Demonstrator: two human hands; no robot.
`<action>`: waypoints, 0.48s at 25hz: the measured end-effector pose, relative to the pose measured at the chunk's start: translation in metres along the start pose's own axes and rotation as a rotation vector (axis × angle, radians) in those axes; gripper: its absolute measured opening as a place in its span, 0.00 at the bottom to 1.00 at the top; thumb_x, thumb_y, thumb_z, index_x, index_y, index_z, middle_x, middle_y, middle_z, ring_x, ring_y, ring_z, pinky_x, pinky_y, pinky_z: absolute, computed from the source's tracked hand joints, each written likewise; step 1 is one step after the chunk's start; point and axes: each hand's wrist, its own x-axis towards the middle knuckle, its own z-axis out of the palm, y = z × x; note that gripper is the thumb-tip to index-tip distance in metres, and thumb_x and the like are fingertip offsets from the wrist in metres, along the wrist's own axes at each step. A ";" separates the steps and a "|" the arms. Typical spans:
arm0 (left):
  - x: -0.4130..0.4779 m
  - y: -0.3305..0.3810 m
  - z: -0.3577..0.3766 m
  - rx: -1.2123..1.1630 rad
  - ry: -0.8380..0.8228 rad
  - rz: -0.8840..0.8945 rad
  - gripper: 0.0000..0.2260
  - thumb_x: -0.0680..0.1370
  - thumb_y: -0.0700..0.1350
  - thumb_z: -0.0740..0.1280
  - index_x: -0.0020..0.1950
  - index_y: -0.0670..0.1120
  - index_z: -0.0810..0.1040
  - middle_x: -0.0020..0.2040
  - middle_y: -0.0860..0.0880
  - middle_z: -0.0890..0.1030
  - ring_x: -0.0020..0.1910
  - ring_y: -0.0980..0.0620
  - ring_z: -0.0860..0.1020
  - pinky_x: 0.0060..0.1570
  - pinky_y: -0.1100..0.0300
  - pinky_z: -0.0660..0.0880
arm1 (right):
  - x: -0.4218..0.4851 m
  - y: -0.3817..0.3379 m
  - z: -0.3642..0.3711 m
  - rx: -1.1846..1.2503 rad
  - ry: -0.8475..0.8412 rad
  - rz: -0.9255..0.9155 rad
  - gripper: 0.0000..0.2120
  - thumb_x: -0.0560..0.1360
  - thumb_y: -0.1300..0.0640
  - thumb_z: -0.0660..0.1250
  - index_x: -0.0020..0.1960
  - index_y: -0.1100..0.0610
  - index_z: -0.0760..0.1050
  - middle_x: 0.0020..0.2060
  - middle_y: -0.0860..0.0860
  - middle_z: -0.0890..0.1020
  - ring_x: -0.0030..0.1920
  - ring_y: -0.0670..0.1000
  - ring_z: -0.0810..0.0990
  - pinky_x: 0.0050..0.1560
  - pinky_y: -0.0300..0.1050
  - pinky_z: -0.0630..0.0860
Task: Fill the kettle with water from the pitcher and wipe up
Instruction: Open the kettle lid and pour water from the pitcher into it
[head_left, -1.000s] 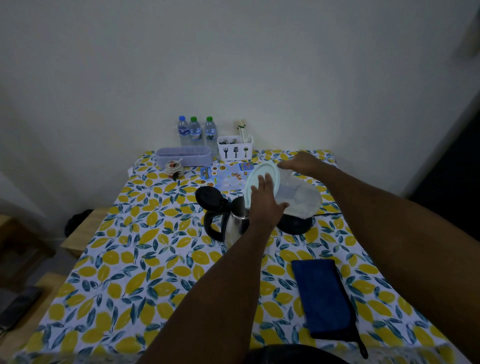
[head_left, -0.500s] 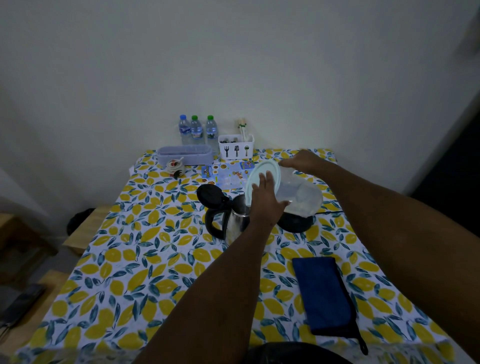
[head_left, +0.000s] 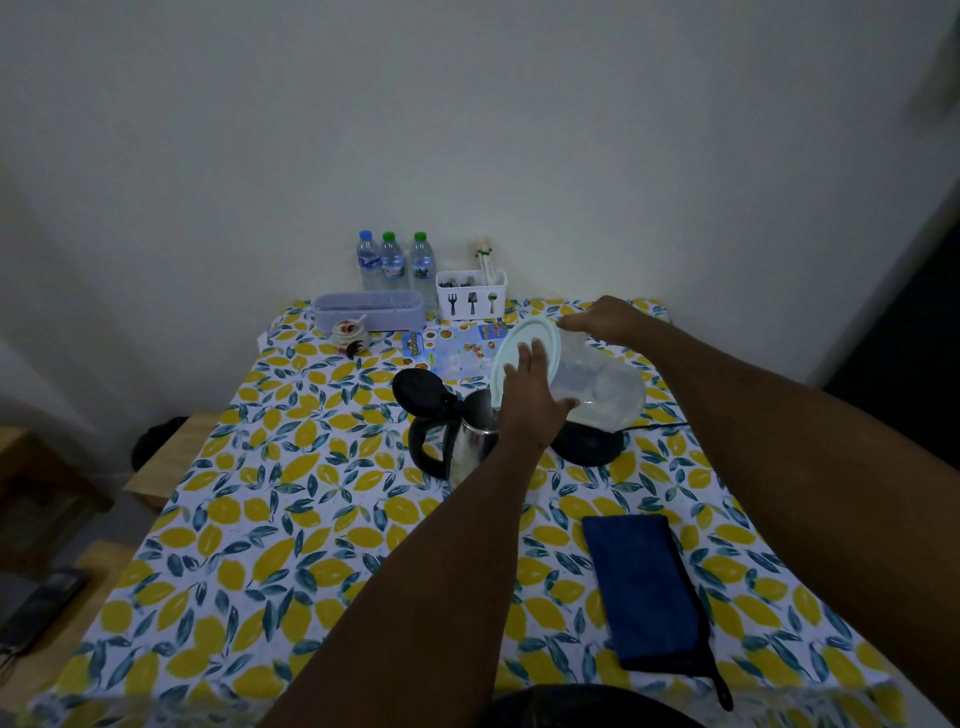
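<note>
Against the wall stand three water bottles (head_left: 392, 261); just right of them sits a white cutlery caddy (head_left: 471, 294). A lilac tray (head_left: 369, 310) lies before the bottles, a small ceramic jar (head_left: 349, 335) at its front.

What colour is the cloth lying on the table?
The cloth is dark blue with a black edge, seen in the head view.
</note>
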 end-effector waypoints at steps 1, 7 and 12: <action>0.001 0.000 0.000 0.003 -0.003 0.000 0.47 0.72 0.52 0.74 0.79 0.45 0.45 0.80 0.41 0.52 0.77 0.35 0.51 0.76 0.43 0.54 | -0.001 0.000 0.000 0.005 0.001 0.000 0.24 0.70 0.41 0.71 0.30 0.58 0.68 0.29 0.55 0.70 0.33 0.54 0.71 0.34 0.46 0.64; 0.002 -0.007 -0.001 0.085 -0.039 0.043 0.47 0.72 0.52 0.74 0.79 0.44 0.45 0.80 0.42 0.50 0.77 0.35 0.51 0.75 0.43 0.54 | -0.005 0.008 0.005 0.072 -0.022 -0.015 0.22 0.73 0.41 0.69 0.37 0.61 0.73 0.34 0.58 0.73 0.39 0.54 0.74 0.43 0.48 0.68; 0.002 -0.010 0.000 0.127 -0.081 0.078 0.47 0.72 0.52 0.74 0.79 0.45 0.46 0.80 0.42 0.49 0.78 0.35 0.50 0.75 0.42 0.54 | -0.014 0.017 0.009 0.145 -0.027 0.013 0.21 0.75 0.45 0.68 0.33 0.60 0.73 0.29 0.54 0.71 0.31 0.51 0.71 0.39 0.46 0.68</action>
